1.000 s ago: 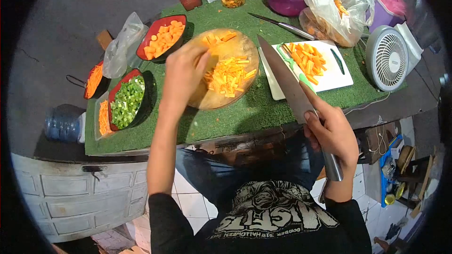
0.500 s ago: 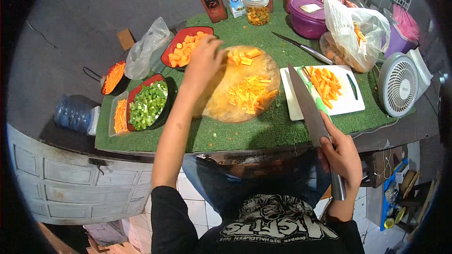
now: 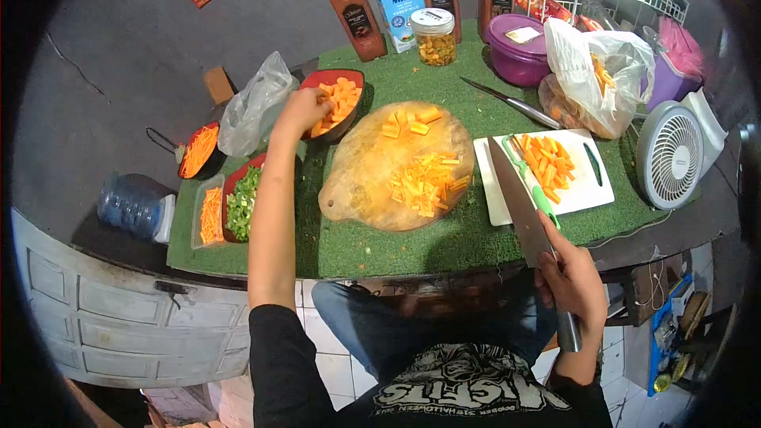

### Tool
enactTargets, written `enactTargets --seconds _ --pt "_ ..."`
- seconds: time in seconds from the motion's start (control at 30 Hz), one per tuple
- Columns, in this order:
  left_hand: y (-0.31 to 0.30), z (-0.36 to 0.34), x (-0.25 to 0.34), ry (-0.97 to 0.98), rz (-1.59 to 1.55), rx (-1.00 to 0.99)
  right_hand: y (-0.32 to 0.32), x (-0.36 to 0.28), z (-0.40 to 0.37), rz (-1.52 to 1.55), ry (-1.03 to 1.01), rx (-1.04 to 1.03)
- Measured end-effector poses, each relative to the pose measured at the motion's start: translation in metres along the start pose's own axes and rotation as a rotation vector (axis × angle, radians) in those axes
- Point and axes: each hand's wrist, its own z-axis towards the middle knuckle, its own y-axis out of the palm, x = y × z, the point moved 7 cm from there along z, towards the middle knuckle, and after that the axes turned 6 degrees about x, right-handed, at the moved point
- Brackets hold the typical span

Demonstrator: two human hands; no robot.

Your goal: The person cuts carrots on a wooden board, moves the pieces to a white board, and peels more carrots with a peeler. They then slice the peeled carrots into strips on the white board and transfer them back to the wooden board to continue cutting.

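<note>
My left hand [image 3: 304, 110] reaches over the left edge of a red-rimmed bowl [image 3: 349, 74], its fingers curled in on carrot chunks [image 3: 342, 97]; the fingertips are partly hidden. In my right hand [image 3: 572, 279] a large kitchen knife [image 3: 519, 198] is gripped by its handle, blade pointing up and away over the edge of a white cutting board [image 3: 495, 210]. On that board lie carrot sticks [image 3: 547, 160] and a green-handled peeler [image 3: 533, 177]. Between my hands, a round wooden board [image 3: 357, 182] carries several carrot slabs [image 3: 411, 121] and a pile of thin carrot strips [image 3: 428, 184].
Chopped green onions [image 3: 242, 204] fill a bowl at left, beside containers of shredded carrot [image 3: 211, 214]. A second knife [image 3: 511, 101] lies behind the white board. Bottles [image 3: 357, 16], a milk carton [image 3: 396, 8], a jar [image 3: 435, 38], a purple tub [image 3: 519, 55] and a fan [image 3: 674, 154] stand around.
My left hand has moved left, from above the bowl's right side to its left edge, and its fingers now dip among the carrots. The knife stays in my right hand. The view has tilted slightly.
</note>
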Motion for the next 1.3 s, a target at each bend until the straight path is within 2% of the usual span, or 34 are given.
enactTargets --seconds 0.07,0.1,0.23,0.3,0.4,0.53,0.73,0.77,0.83,0.9,1.0,1.07,1.13,1.17,1.3 --pt "0.004 0.005 0.006 -0.040 0.138 -0.091 -0.002 -0.001 -0.001 -0.032 -0.038 0.023" --pt "0.010 0.009 0.003 -0.060 -0.032 -0.165 -0.003 -0.002 -0.002 -0.035 -0.040 0.030" --pt "0.026 0.016 -0.012 -0.169 -0.227 -0.299 -0.003 0.004 -0.004 -0.040 -0.024 0.038" --pt "0.018 0.017 -0.007 -0.014 -0.190 -0.128 -0.003 0.004 -0.004 -0.042 -0.043 0.047" --pt "0.019 0.015 -0.003 0.069 -0.148 -0.063 -0.002 0.006 -0.004 0.033 -0.002 0.026" --pt "0.019 0.016 -0.003 0.007 -0.185 -0.100 0.000 0.007 -0.004 -0.025 0.002 0.008" --pt "0.011 0.012 -0.002 -0.091 -0.276 0.028 0.003 0.007 -0.004 -0.031 -0.019 -0.008" --pt "0.001 0.010 0.004 -0.043 -0.168 0.060 0.003 0.006 -0.005 -0.043 -0.020 -0.013" --pt "-0.020 -0.001 0.017 -0.001 -0.057 0.088 0.003 0.003 -0.005 -0.028 0.004 -0.016" --pt "-0.042 -0.019 0.024 0.054 -0.201 0.223 0.005 0.008 -0.008 -0.016 0.031 -0.027" --pt "-0.070 -0.082 0.054 -0.073 -0.286 0.257 0.010 0.010 -0.011 0.012 -0.054 -0.058" --pt "-0.037 -0.124 0.043 -0.042 -0.544 0.329 0.016 0.003 -0.014 0.031 -0.068 -0.087" --pt "-0.028 -0.166 0.074 0.002 -0.528 0.333 0.024 -0.004 -0.011 0.024 -0.086 -0.110" --pt "-0.022 -0.178 0.083 -0.039 -0.556 0.314 0.028 -0.009 -0.009 0.025 -0.105 -0.121" --pt "-0.008 -0.199 0.096 -0.073 -0.568 0.335 0.043 -0.027 -0.009 0.005 -0.164 -0.147"
